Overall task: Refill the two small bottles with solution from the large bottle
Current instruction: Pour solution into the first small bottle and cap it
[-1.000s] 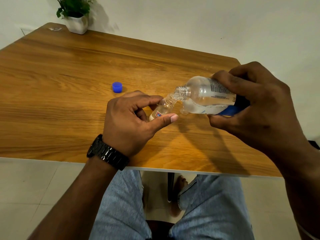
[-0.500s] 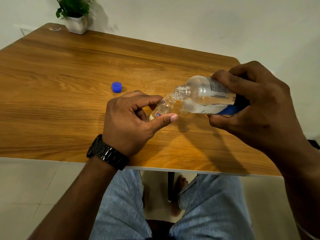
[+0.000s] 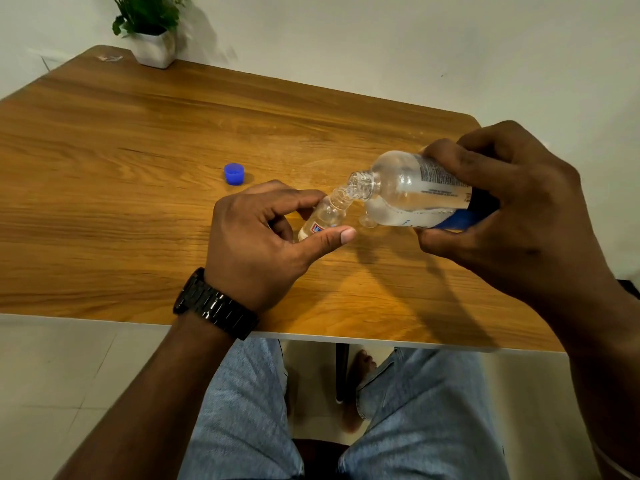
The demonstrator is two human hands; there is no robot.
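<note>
My right hand [image 3: 512, 206] grips the large clear bottle [image 3: 405, 188], tipped sideways with its open neck pointing left and down. Liquid lies along its lower side. Its mouth meets the mouth of a small clear bottle [image 3: 327, 216], which my left hand [image 3: 266, 237] holds between thumb and fingers, tilted on the wooden table [image 3: 138, 150]. A small clear object [image 3: 367, 221], perhaps the second small bottle or a cap, shows just under the large bottle, mostly hidden. A blue cap [image 3: 234, 173] lies on the table to the left.
A potted plant [image 3: 152, 32] in a white pot stands at the table's far left corner by the wall. The table's near edge runs just below my wrists, with my knees in jeans beneath it.
</note>
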